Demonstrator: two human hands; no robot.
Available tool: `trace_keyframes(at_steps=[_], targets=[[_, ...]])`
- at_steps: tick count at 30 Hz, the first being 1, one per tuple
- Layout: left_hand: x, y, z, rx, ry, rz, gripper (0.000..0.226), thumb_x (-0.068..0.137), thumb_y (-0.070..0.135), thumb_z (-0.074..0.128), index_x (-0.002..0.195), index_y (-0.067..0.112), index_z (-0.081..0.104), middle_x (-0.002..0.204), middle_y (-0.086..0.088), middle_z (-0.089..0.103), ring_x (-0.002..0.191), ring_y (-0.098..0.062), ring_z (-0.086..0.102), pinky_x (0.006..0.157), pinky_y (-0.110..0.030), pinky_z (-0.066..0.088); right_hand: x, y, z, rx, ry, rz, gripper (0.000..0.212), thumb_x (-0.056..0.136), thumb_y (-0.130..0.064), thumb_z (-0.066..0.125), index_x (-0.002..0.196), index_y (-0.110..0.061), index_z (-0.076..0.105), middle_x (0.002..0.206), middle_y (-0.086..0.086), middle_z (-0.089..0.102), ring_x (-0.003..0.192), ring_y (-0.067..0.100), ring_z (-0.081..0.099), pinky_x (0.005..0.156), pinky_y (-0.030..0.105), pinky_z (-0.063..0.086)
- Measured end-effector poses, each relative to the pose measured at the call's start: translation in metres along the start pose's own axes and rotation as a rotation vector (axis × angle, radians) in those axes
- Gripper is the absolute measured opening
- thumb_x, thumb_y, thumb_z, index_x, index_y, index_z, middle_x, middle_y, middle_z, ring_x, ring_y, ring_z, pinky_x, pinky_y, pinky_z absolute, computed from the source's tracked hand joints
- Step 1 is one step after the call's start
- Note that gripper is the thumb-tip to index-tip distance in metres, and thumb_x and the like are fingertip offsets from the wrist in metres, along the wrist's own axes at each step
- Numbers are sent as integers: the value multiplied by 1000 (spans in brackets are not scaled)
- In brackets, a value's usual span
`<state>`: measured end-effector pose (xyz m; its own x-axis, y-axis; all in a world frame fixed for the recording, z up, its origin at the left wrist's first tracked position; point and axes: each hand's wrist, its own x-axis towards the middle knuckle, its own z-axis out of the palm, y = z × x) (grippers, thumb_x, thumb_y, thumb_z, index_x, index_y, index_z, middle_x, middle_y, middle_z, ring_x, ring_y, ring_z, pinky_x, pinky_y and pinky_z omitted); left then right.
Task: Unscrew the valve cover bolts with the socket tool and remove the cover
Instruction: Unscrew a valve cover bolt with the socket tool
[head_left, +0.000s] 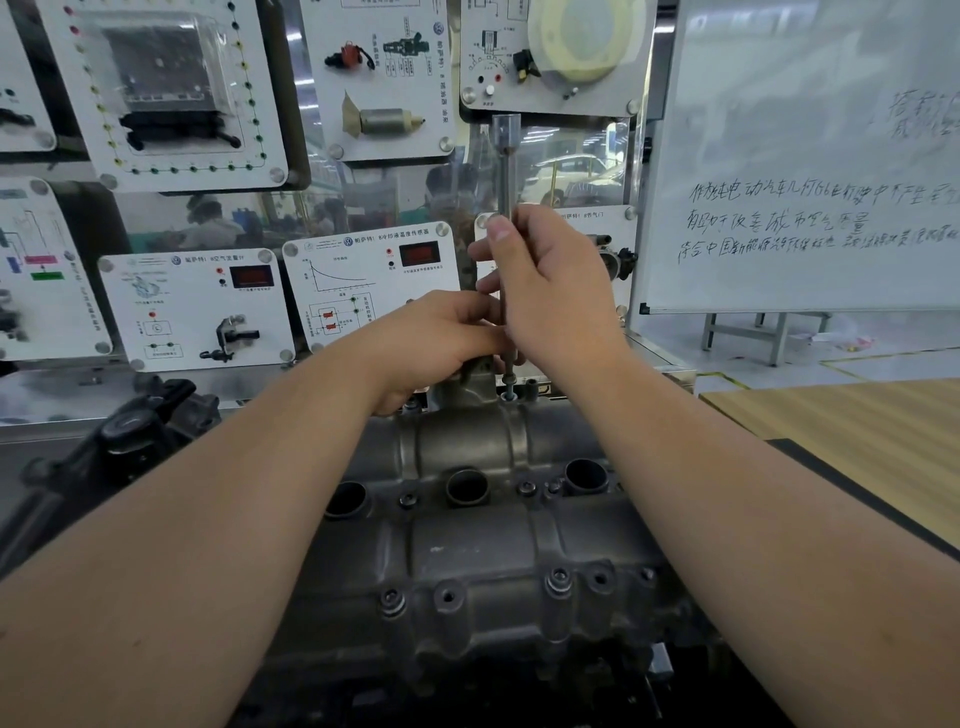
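The valve cover sits on the engine at 6 o'clock, several bolts in place. The right hand grips the upright socket tool on a far-edge bolt at 12 o'clock; the left hand pinches its lower shaft. Most unscrewing likely remains.

Bright, even indoor light; soft shadows; glare on whiteboard; wide-angle bending at edges; slight overall softness.

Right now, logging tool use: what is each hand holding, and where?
Both grip the socket tool: right hand round its mid-shaft, left hand lower down.
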<state>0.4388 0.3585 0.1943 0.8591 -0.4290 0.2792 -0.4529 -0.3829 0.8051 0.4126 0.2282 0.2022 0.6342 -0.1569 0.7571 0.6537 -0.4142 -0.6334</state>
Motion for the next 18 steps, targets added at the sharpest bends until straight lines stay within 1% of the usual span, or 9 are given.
trace_keyframes(at_steps=[2,4,7,8,10,12,14,15,18], targets=[[0,0,0,-5,-5,7,16,98,9,65,112,6,73,110,-18,76,112,-32,68,103,-40,52,0,-1,0,-7,-8,7,20,107,-31,46,97,-23,61,88,-14,71,70,5,67,73,43,60],[0,1,0,3,3,16,17,99,12,66,112,3,73,108,-18,76,111,-33,69,105,-44,52,0,0,0,16,-12,23,19,108,-31,45,101,-23,60,89,-12,72,72,6,67,75,44,60],[1,1,0,26,4,22,21,98,13,67,115,1,71,107,-17,77,111,-35,69,107,-51,50,0,1,0,54,-9,43,12,104,-39,54,112,-29,52,91,-9,74,81,9,70,80,45,59],[1,1,0,28,4,22,22,98,12,67,116,1,70,107,-17,77,111,-37,69,107,-54,49,1,2,0,60,-7,48,12,103,-39,56,110,-31,51,91,-8,75,83,9,71,82,45,59],[1,0,0,25,9,19,23,96,10,68,117,-1,69,107,-18,77,113,-39,68,108,-57,47,1,2,-1,68,-10,43,7,103,-34,57,98,-31,52,86,-11,75,78,7,70,80,43,60],[0,0,0,19,16,11,22,96,11,69,114,-1,70,105,-17,77,112,-37,68,107,-53,49,1,1,-1,47,-19,31,12,105,-30,53,94,-30,54,81,-13,73,71,5,68,74,38,60],[-1,1,0,7,11,2,18,96,10,68,109,0,73,106,-17,77,109,-32,71,103,-42,52,0,0,-1,8,-32,22,14,107,-29,49,97,-25,58,83,-13,72,69,3,66,69,32,57],[-1,2,1,1,5,0,17,96,9,67,108,0,74,107,-18,77,106,-29,72,102,-40,52,0,-1,-1,-10,-37,21,16,108,-29,47,99,-23,59,85,-13,72,69,2,66,68,30,55],[-3,3,1,-16,-11,1,17,97,9,66,109,-1,73,109,-23,75,97,-24,69,105,-45,50,0,-2,-1,10,-38,56,20,108,-28,44,104,-21,62,88,-10,73,71,7,66,65,29,52]])
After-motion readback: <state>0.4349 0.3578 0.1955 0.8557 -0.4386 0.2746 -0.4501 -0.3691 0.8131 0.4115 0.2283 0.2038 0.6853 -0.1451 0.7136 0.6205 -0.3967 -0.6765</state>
